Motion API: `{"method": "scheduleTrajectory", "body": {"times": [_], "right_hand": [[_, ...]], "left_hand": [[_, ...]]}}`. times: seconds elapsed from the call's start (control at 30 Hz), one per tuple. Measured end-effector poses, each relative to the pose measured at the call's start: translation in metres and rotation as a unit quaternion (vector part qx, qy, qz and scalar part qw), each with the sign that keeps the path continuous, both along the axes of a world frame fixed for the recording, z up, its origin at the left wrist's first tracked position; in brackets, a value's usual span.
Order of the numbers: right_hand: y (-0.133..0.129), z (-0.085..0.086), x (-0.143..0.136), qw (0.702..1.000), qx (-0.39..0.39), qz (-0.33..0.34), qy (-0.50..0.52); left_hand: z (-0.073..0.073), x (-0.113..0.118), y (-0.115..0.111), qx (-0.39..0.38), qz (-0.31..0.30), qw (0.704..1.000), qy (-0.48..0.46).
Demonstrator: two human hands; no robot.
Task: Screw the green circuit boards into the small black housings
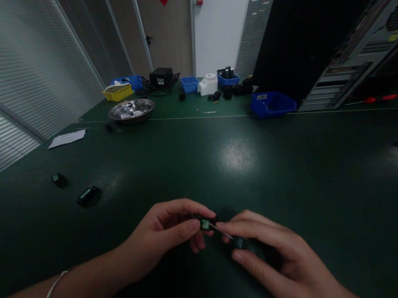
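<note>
Low in the middle of the head view, my left hand [174, 230] pinches a small black part with a green circuit board [205, 224] between thumb and fingers. My right hand [270, 250] is closed around the dark handle of a screwdriver [225, 234]. Its thin metal shaft points left, with the tip at the edge of the green board; whether it sits on a screw is too small to tell. Further left on the table lie two black pieces with pale green faces, one longer [88, 195] and one smaller [59, 180].
The green tabletop [185, 155] reaches back to a metal bowl [131, 111], a yellow bin [117, 93], a white sheet of paper [67, 138] and a blue bin [273, 103]. A large black computer case [301, 38] stands at the right. Black parts lie along the back.
</note>
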State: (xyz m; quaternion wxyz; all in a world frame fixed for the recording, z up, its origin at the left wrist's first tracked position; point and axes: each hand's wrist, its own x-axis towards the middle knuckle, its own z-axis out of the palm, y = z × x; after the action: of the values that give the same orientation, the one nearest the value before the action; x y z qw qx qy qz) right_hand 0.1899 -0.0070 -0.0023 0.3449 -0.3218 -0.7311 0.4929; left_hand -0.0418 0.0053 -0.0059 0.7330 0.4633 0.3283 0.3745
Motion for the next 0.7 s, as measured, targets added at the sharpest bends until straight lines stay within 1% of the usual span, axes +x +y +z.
{"method": "scheduleTrajectory", "body": {"times": [0.1, 0.17, 0.33, 0.53, 0.7], "right_hand": [[0.0, 0.0, 0.0, 1.0, -0.005, -0.014, -0.009], [0.0, 0.001, 0.0, 1.0, -0.004, -0.012, -0.013], [0.0, 0.004, -0.001, 1.0, -0.002, 0.003, -0.001], [0.001, 0.002, -0.001, 1.0, -0.003, 0.011, 0.023], [0.001, 0.004, 0.0, 0.999, -0.006, 0.027, 0.023]], "left_hand": [[0.001, 0.0, 0.0, 0.007, 0.018, 1.0, 0.007], [0.002, 0.001, 0.0, 0.012, 0.019, 1.0, 0.018], [0.008, 0.003, -0.004, 0.035, -0.013, 0.997, 0.061], [0.012, 0.004, -0.008, 0.041, -0.045, 0.995, 0.077], [0.013, 0.005, -0.009, 0.039, -0.049, 0.994, 0.088]]}}
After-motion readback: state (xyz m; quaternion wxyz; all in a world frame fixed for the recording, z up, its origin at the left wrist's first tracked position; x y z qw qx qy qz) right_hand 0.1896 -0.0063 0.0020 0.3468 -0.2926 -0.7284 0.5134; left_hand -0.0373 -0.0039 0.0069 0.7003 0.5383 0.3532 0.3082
